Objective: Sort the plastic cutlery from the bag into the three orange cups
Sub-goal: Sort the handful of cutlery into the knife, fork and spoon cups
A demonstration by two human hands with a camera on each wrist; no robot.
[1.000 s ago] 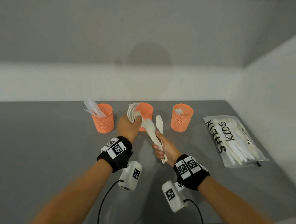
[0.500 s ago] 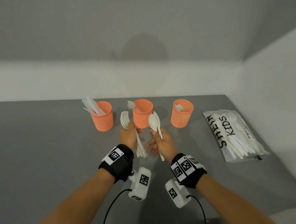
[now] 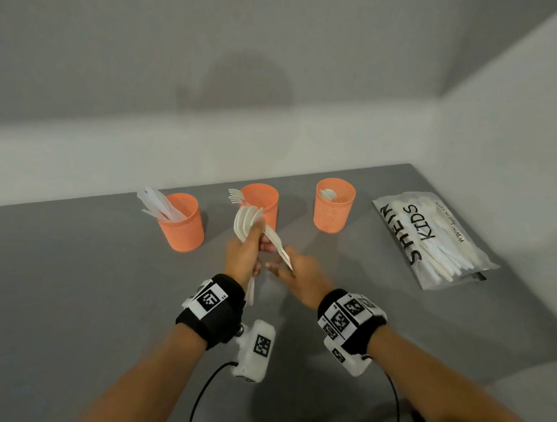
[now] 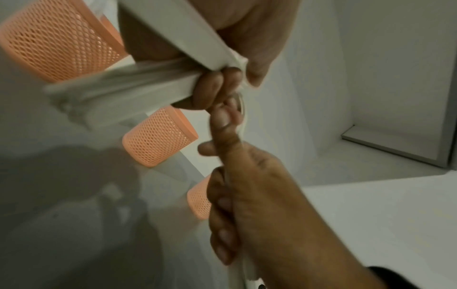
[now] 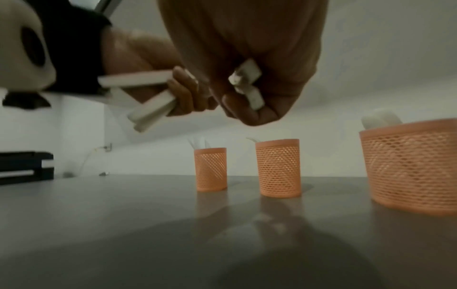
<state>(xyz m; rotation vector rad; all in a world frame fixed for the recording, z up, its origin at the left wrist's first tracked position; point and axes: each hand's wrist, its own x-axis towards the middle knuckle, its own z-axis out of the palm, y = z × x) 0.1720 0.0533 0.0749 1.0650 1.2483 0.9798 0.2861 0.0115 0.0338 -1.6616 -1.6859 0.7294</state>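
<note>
Grey walls close in a grey desk (image 3: 55, 290), seen from the head camera. Three orange cups stand in a row toward the far edge: the left cup (image 3: 183, 223) holds flat white pieces, the middle cup (image 3: 259, 205) forks, the right cup (image 3: 333, 205) spoons. Near the far right corner lies the bag (image 3: 434, 239), with plenty of white cutlery inside, so the sort looks partly done. Above the desk, just before the middle cup, the left hand (image 3: 243, 253) is curled round a fanned bundle of cutlery (image 3: 245, 223), heads up. The right hand (image 3: 301, 275) pinches a single piece (image 3: 278, 245) that crosses toward the bundle.

From the left wrist, the handles (image 4: 118, 91) splay out below the curled fingers (image 4: 210, 88) – a detail the head view hides – and the right hand's fingertips (image 4: 222, 121) work right at the grip.

From the right wrist, low over the desk, the right hand (image 5: 247, 88) clamps short white handle ends (image 5: 247, 86); how many, I cannot tell. Only this view shows the cups' open mesh walls.

To do the step well, I judge, the right hand should draw one piece clear along its length while the left keeps the fan tight – then check the head's shape before dropping it in a cup.
</note>
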